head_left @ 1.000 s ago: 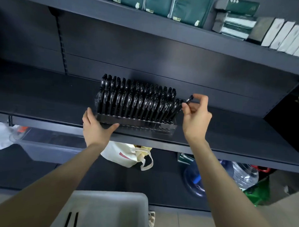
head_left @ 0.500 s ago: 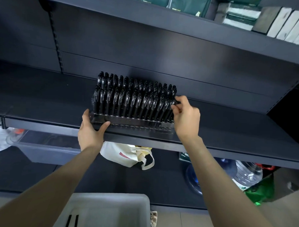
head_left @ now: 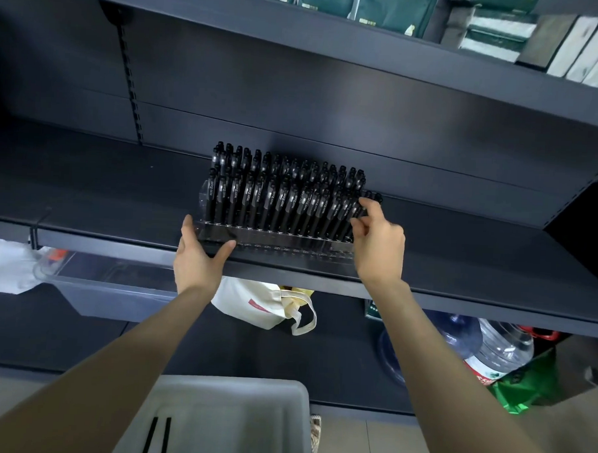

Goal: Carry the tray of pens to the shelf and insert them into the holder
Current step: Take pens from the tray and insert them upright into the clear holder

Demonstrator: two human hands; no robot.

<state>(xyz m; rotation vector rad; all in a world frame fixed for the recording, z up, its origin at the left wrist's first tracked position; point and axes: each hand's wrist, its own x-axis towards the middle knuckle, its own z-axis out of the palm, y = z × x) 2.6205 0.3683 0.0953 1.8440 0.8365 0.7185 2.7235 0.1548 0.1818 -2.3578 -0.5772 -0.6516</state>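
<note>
I see the clear holder (head_left: 276, 240), packed with black pens (head_left: 275, 198), near the dark shelf (head_left: 461, 254)'s front edge. My left hand (head_left: 198, 259) braces its left corner, fingers spread. My right hand (head_left: 379, 247) pinches a pen (head_left: 377, 197) at its right end. The white tray (head_left: 231, 411) sits below.

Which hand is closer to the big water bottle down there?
Right. The right hand pinches a pen at the right end of the pen holder, above and left of the water bottle; the left hand rests against the holder's left end, farther off.
</note>
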